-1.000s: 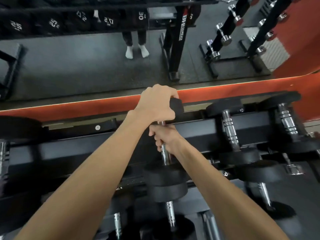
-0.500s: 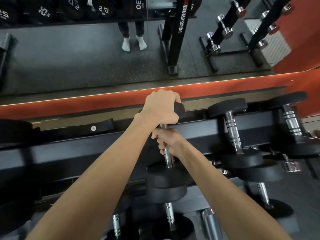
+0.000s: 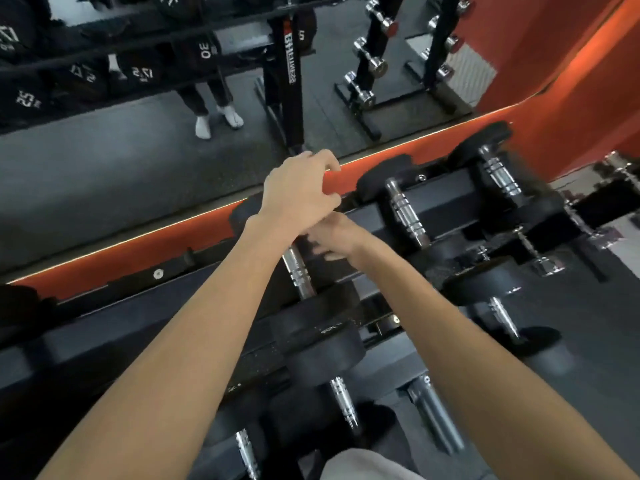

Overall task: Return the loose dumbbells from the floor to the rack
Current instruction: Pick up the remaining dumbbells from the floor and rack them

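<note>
Both my arms reach forward over the top tier of the rack (image 3: 460, 188). The dumbbell (image 3: 304, 289) lies across that tier, its chrome handle running from the far black head, under my left wrist, down to the near black head at the front rail. Both heads appear seated on the rails; the exact contact under the far head is hidden by my arm.

My left hand (image 3: 299, 190) hangs above the far head with fingers (image 3: 325, 161) loosely curled and spread, enclosing nothing; red wall trim shows between thumb and forefinger. Whether the palm touches the far head I cannot tell.

My right hand (image 3: 332, 237) sits just right of the upper handle, partly tucked under the left wrist. Its fingers point left toward the handle, extended and blurred, not wrapped around the bar. Contact with the handle: cannot tell.

To the right on the same tier rest two neighbouring dumbbells (image 3: 407, 216), lying parallel, the nearer one just beside my right hand. A lower tier carries further dumbbells (image 3: 341, 401), directly below the near head.

Beyond the rack a mirror (image 3: 138, 168) starts at the orange strip; it reflects dark rubber floor, numbered weights, a stand of chrome dumbbells, and a person's legs in white socks.
</note>
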{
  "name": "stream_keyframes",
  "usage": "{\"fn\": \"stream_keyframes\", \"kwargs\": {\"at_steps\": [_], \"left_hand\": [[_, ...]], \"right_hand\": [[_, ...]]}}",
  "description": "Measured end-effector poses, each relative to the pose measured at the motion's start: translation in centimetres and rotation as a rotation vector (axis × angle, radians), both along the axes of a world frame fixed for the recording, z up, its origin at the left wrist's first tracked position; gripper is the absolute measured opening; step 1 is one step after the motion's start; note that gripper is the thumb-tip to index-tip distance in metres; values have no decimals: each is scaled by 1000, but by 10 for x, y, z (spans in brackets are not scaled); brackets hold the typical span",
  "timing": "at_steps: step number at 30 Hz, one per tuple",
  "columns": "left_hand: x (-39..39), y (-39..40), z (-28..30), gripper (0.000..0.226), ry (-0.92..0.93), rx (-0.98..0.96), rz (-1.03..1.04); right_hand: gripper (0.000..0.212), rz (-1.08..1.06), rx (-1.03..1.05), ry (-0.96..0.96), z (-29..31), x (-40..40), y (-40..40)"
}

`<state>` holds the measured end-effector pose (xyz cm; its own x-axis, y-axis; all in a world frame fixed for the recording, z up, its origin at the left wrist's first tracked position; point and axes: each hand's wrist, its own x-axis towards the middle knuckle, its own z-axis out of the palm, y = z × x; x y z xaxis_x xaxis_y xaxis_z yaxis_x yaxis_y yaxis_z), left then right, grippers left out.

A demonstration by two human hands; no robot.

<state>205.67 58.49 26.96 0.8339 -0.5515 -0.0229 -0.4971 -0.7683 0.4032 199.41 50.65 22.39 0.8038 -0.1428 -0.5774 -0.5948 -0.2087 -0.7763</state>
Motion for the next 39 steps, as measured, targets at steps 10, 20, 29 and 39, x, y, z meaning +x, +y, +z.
{"fn": "stream_keyframes", "kwargs": {"at_steps": [10, 20, 29, 39], "left_hand": [[-192, -174, 96, 18, -31, -309, -616], [-570, -232, 94, 26, 147, -270, -1259], [-869, -160, 87, 20, 299, -125, -1689], [-1102, -30, -27, 24, 383, 132, -2201]], "right_hand": [[21, -659, -125, -354, 77, -251, -138], [17, -1406, -370, -363, 102, -646, -111], [19, -1979, -376, -317, 96, -916, 34], [21, -2560, -356, -185, -10, -1071, 200]]}}
